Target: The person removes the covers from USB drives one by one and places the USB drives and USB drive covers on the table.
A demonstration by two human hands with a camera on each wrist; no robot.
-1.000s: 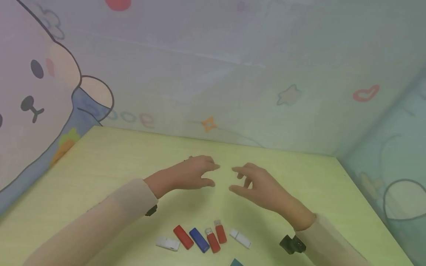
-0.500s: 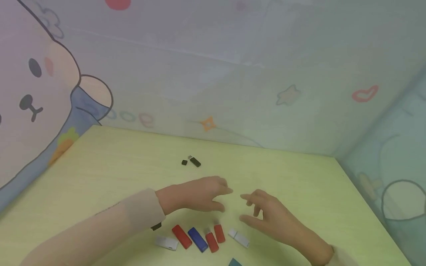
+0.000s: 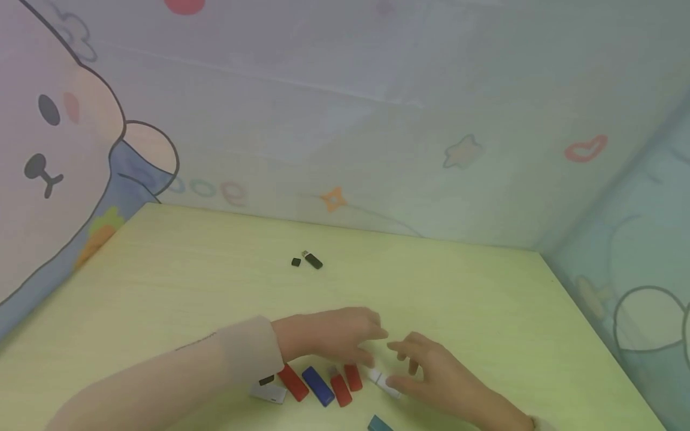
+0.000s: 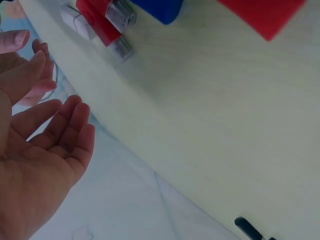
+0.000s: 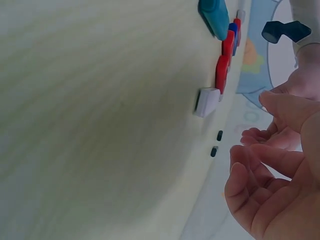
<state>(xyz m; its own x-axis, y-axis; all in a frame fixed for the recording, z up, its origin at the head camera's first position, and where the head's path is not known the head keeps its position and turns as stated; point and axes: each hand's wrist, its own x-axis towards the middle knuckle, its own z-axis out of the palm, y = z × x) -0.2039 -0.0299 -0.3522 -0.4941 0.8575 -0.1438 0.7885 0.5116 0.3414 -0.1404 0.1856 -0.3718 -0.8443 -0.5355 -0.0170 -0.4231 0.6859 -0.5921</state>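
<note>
My left hand hovers over the table just beyond the row of USB sticks, its fingers loosely bent around nothing. My right hand faces it from the right, fingers relaxed, thumb overlapping the white USB stick in the head view. The right wrist view shows this hand above the tabletop, apart from that stick. Left of it lie two red USB sticks with clear caps, a blue one, a larger red one and another white one, partly covered by the left wrist camera.
Toward the back of the pale yellow table lie a black USB stick with its metal plug bare and a small black cap. A teal USB stick shows at the near edge. Printed cloth walls surround the table.
Both hands have moved toward the near side and a little right, down to the USB sticks. The black USB stick and cap, hidden behind the left hand earlier, now show.
</note>
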